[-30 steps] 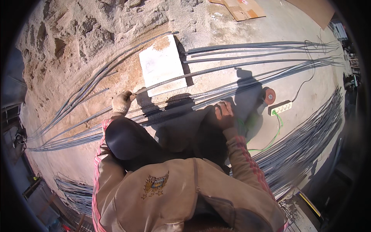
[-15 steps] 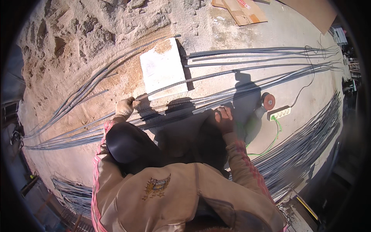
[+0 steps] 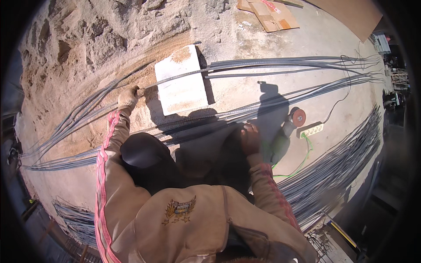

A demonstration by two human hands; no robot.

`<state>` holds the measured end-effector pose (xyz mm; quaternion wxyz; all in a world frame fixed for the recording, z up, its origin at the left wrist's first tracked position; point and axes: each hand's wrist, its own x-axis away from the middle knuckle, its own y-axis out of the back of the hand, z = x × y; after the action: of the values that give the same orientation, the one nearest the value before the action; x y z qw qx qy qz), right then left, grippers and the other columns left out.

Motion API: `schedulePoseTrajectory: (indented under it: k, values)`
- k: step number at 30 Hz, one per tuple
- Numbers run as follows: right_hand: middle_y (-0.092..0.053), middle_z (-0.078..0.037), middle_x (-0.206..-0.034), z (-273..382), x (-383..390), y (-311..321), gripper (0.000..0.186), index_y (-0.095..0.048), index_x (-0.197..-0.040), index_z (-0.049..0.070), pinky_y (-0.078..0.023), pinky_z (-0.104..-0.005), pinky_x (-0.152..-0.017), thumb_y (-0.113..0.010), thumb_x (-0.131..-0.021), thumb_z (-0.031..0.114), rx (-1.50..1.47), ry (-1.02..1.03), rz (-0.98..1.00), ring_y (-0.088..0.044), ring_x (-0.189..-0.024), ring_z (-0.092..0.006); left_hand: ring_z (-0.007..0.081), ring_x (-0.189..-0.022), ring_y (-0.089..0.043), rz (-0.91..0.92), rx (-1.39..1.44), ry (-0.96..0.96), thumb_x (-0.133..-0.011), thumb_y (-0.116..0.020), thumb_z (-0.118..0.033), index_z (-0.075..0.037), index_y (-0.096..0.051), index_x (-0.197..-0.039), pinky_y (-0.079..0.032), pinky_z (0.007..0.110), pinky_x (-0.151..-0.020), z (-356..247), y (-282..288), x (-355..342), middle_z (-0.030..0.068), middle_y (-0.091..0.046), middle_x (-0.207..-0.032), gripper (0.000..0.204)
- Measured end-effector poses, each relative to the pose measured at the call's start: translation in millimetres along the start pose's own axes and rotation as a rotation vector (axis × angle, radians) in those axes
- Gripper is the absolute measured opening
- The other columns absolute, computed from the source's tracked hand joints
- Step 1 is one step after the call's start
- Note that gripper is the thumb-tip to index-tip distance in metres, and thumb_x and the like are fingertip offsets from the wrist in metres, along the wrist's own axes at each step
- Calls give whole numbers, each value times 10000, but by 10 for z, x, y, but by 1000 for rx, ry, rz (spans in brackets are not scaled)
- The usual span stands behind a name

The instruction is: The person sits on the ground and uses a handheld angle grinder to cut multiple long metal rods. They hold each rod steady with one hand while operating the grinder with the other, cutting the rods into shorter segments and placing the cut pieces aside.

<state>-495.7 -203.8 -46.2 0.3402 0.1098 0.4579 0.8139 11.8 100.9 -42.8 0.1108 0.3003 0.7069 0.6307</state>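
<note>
My left hand [image 3: 130,97], in a pale glove, is closed round a long ribbed steel bar [image 3: 175,76] that crosses over the white block [image 3: 180,95]. My bare right hand [image 3: 250,140] rests by my dark right knee [image 3: 234,158], fingers loosely bent and slightly apart, with nothing visible in them. A bundle of bars [image 3: 221,115] runs across the ground in front of both knees. To the right of my right hand lies a power tool with a red disc [image 3: 298,118], beside a pale power strip [image 3: 312,130] with a green cable.
Piled pale sand [image 3: 76,46] fills the upper left. A dense stack of thin bars [image 3: 333,166] lies at the lower right, another [image 3: 72,212] at the lower left. Cardboard sheets [image 3: 267,15] lie at the top right. Dark cables cross the bar ends on the right.
My left hand has moved forward and slightly left, raising the held bar away from the lower bundle and higher across the white block. My right hand has shifted slightly.
</note>
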Motion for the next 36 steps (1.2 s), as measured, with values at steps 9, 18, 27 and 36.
schedulePoseTrajectory:
  k: [9, 18, 27, 36]
  values:
    - [-644, -201, -1183, -109, 16, -50, 293, -696, -1117, 35, -514, -505, -945, -665, -942, 268, 129, 28, 101, -608, -1117, -404, 419, -976, -696, 132, 71, -30, -917, -685, -513, -118, -694, -1042, -534, 524, -831, -239, -2, 388, 185, -734, -974, 414]
    - [-658, -173, -1079, 566, -87, 79, 283, -711, -1110, 59, -526, -494, -891, -693, -916, 264, 161, -25, 181, -637, -1024, -398, 386, -995, -725, 164, 271, -87, -941, -535, -717, -137, -770, -1079, -557, 483, -862, -854, -6, 16, 184, -761, -962, 641]
    - [-654, -168, -1082, 401, 276, 202, 282, -687, -1121, 48, -510, -504, -912, -693, -920, 246, 170, -9, 59, -628, -1029, -407, 361, -1048, -719, 85, 209, -10, -885, -572, -772, -171, -783, -1135, -553, 459, -920, -133, -75, -128, 156, -775, -1033, 684]
    - [-670, -167, -1162, 474, -83, 17, 353, -695, -1148, 52, -507, -529, -936, -671, -940, 336, 345, -7, 262, -625, -1069, -408, 388, -945, -725, 121, 269, -17, -912, -550, -751, -137, -778, -1024, -548, 499, -815, -234, 29, 3, 165, -760, -930, 665]
